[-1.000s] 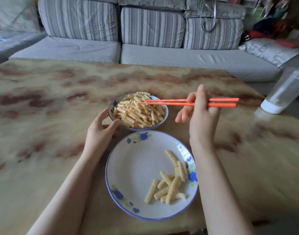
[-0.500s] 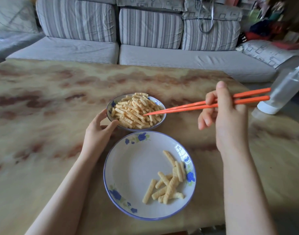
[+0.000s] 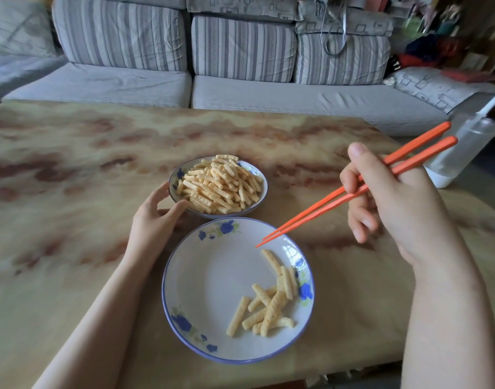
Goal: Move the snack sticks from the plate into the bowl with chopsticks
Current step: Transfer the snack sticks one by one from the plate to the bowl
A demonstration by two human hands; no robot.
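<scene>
A white plate (image 3: 207, 282) with blue flowers lies near the table's front edge; several ridged yellow snack sticks (image 3: 268, 301) lie in its right half. Just behind it stands a small bowl (image 3: 257, 175) heaped with the same sticks. My left hand (image 3: 153, 220) grips the bowl's left rim between thumb and fingers. My right hand (image 3: 392, 197) holds a pair of orange chopsticks (image 3: 350, 192), which slant down to the left. Their tips hover nearly together over the plate's upper right part, just above the topmost stick, with nothing between them.
The marbled brown table (image 3: 72, 192) reaches back to a grey striped sofa (image 3: 240, 80). A clear plastic bottle (image 3: 465, 147) leans at the table's right edge, just beyond the chopsticks' upper ends.
My right hand swung the chopsticks from over the bowl down and toward me, so the tips now hang over the plate. My left hand stays on the bowl.
</scene>
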